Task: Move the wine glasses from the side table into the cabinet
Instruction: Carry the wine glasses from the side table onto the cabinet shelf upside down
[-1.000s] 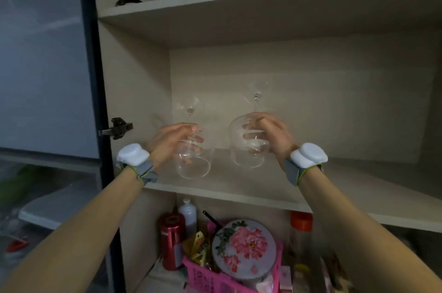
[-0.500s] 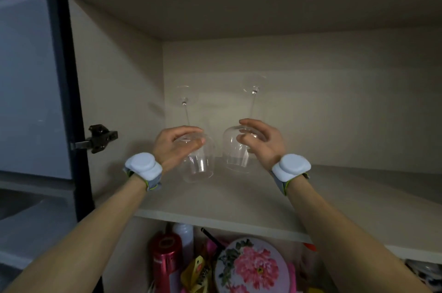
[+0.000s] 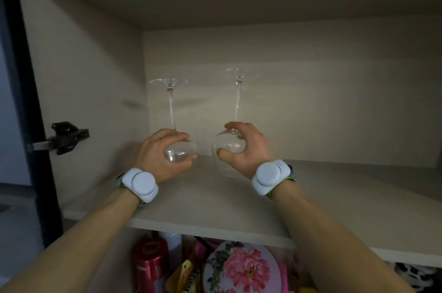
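Head view: both wine glasses now deeper in cabinet, upside down on shelf (image 3: 334, 199).
Left hand (image 3: 157, 156) is cupping left glass (image 3: 178, 147); right hand (image 3: 246, 149), at its 3 o'clock, is curling round right glass (image 3: 227, 147); release looks near.

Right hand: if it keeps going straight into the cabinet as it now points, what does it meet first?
Nothing before the back wall, as far as this view shows. The right hand grips an upside-down wine glass; the shelf behind looks bare, though depth is unclear.
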### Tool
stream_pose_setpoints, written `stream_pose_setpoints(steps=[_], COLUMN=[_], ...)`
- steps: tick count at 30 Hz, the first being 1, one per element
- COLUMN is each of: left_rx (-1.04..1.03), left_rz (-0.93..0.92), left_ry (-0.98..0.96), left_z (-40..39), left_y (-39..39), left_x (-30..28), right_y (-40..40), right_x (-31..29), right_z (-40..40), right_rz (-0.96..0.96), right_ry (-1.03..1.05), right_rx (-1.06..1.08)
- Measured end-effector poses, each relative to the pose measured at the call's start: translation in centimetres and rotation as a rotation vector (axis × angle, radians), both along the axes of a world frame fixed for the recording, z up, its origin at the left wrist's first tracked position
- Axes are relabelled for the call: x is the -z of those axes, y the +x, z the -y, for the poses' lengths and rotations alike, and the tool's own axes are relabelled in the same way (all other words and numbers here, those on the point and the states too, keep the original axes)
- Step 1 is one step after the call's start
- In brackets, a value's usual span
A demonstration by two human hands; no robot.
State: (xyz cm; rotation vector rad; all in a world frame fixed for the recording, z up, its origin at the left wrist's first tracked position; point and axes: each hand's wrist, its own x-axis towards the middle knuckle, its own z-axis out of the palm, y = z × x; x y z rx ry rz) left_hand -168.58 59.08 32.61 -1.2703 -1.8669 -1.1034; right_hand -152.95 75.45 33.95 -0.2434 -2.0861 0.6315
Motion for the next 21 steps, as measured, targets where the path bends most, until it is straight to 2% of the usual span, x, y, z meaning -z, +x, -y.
stream_pose_setpoints(steps=[10,21], left_rx=[-0.068,-0.152], left_rz=[0.006,0.009], left_ry=[0.039,-0.024], left_z=[0.3,0.1], left_y=[-0.5,-0.9], left_x=[0.3,0.5], right_y=[0.0,-0.7], right_x=[0.9,1.5], right_z=[-0.5,-0.5], right_rz=[0.133,0.157], right_ry=[0.077,0.091], right_rx=[0.030,-0.012])
